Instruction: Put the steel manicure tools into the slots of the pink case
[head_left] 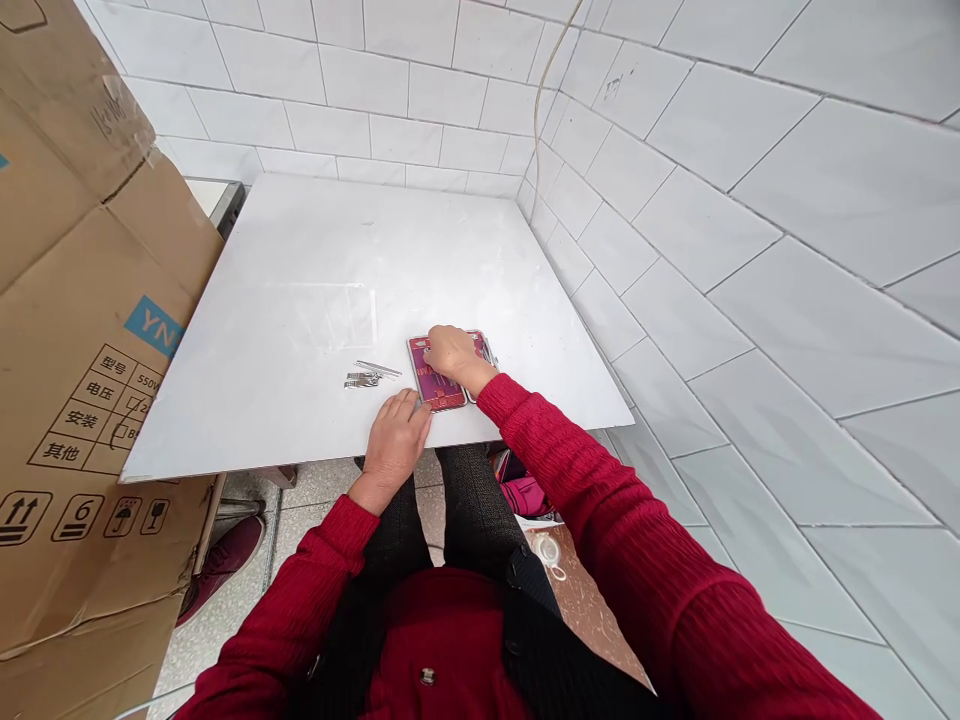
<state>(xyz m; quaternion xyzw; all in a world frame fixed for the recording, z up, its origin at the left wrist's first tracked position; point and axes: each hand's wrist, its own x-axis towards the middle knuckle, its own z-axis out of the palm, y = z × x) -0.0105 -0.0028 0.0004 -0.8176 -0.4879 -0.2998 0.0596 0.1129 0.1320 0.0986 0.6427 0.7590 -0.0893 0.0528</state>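
An open manicure case [429,385] with a silvery rim and a dark red and purple lining lies on the white tabletop [300,250], close to the tabletop's near edge. Slim metal tools show in its lining, and a few more shiny pieces show in its right part, though the hand above hides much of that side.

The right hand [454,355] is over the middle of the case, back upward, with the fingers curled inward. Its fingertips are hidden, so I cannot tell whether they grip a tool. The left hand [394,440] lies palm down at the near left corner of the case, partly spread, its fingers slightly bent and close together; nothing shows in its grasp, and whether it presses on the rim is unclear.

To the left of the case, just beyond the left fingertips, lie metal nail clippers [363,381], with a slim metal tool [379,368] right beside them on their far side. Red ribbed sleeves [570,460] reach toward the case from the near side.

Well left of the case stands a printed cardboard box [90,280]; below and to the left of the case, a maroon shoe [229,560] shows on the floor. A tiled wall [750,290] rises to the right of the case, and a thin cable [538,110] hangs beyond it.
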